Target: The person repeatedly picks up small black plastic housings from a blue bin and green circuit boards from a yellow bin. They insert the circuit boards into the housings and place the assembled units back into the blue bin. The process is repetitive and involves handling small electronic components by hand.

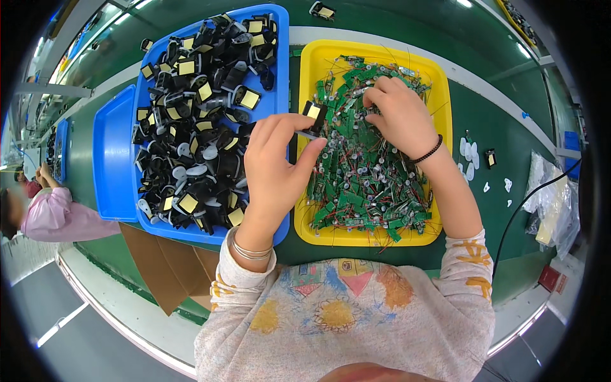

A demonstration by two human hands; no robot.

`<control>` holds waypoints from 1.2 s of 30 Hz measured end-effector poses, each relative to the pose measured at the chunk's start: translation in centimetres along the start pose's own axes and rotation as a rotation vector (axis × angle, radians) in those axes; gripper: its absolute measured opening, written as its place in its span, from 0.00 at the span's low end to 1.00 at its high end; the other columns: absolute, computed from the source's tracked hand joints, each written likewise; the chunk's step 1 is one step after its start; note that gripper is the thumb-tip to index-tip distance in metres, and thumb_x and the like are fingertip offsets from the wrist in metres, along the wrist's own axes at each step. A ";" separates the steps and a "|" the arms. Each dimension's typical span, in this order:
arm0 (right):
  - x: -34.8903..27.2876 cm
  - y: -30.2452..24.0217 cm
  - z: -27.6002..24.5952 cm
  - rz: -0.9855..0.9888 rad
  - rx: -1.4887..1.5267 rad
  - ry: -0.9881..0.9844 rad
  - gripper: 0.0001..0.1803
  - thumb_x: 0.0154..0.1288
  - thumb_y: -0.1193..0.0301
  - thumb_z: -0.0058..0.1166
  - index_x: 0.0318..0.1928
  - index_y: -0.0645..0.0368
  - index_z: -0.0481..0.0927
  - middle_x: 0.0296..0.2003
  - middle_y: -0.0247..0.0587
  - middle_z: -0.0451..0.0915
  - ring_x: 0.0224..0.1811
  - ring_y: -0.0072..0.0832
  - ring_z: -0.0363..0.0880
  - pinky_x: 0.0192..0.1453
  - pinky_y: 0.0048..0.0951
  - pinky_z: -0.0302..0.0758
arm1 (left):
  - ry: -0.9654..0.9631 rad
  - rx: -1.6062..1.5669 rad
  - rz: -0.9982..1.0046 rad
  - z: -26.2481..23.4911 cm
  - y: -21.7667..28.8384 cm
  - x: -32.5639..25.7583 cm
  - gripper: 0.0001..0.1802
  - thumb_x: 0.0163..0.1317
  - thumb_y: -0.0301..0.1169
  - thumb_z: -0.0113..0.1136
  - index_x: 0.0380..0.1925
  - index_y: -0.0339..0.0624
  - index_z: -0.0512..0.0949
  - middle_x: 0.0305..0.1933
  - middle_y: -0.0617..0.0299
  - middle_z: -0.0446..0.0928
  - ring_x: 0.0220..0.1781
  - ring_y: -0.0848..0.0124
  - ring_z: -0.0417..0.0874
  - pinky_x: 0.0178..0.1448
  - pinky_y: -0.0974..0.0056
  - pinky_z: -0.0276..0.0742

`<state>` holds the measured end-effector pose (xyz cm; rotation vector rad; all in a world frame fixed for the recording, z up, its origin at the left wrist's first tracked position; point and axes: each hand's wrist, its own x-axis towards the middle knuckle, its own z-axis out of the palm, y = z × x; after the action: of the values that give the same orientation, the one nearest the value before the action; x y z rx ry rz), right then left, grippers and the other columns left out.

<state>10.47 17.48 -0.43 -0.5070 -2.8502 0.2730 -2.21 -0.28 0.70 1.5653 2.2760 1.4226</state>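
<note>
Black housing (313, 114) with yellow pad pinched in my left hand (275, 167), held over yellow tray (439, 102) edge; right hand (400, 114) at 1 o'clock, fingers curled into green circuit boards (363, 184), grip unclear. Blue tray (280, 70) of housings at 10 o'clock.

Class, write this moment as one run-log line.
left hand: holds black housing | right hand: in green circuit boards, grip unclear | yellow tray: boards | blue tray: black housings

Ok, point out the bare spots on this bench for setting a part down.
Free: the empty blue tray left of the full blue tray, and green bench right of the yellow tray, before the white bits. Crowded: both filled trays, where the left hand and right hand work.
</note>
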 end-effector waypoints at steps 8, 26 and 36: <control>0.9 1.1 0.1 -0.228 0.164 0.087 0.12 0.42 0.76 0.60 0.27 0.56 0.70 0.36 0.37 0.70 0.43 0.38 0.69 0.45 0.37 0.68 | -0.106 -0.517 -0.333 0.1 0.2 -0.5 0.13 0.50 0.20 0.61 0.38 0.36 0.75 0.41 0.61 0.76 0.36 0.76 0.76 0.40 0.71 0.74; -3.4 -5.9 -1.8 0.263 1.731 0.052 0.07 0.60 0.80 0.48 0.38 0.62 0.67 0.31 0.38 0.75 0.32 0.21 0.75 0.38 0.21 0.73 | -0.291 -1.004 -0.422 1.9 0.5 -1.1 0.13 0.55 0.22 0.57 0.41 0.32 0.73 0.41 0.61 0.74 0.42 0.76 0.75 0.45 0.70 0.73; -3.9 -5.0 -1.1 0.308 1.661 -0.040 0.12 0.58 0.82 0.47 0.44 0.66 0.69 0.35 0.42 0.77 0.35 0.22 0.76 0.40 0.20 0.74 | -0.346 -0.953 -0.441 1.9 0.3 -1.0 0.12 0.53 0.21 0.60 0.38 0.33 0.73 0.40 0.60 0.73 0.43 0.76 0.75 0.48 0.69 0.74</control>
<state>12.77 11.59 0.99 -0.4549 -1.5763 2.2569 -0.54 0.24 -0.60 0.8439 1.2781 1.5628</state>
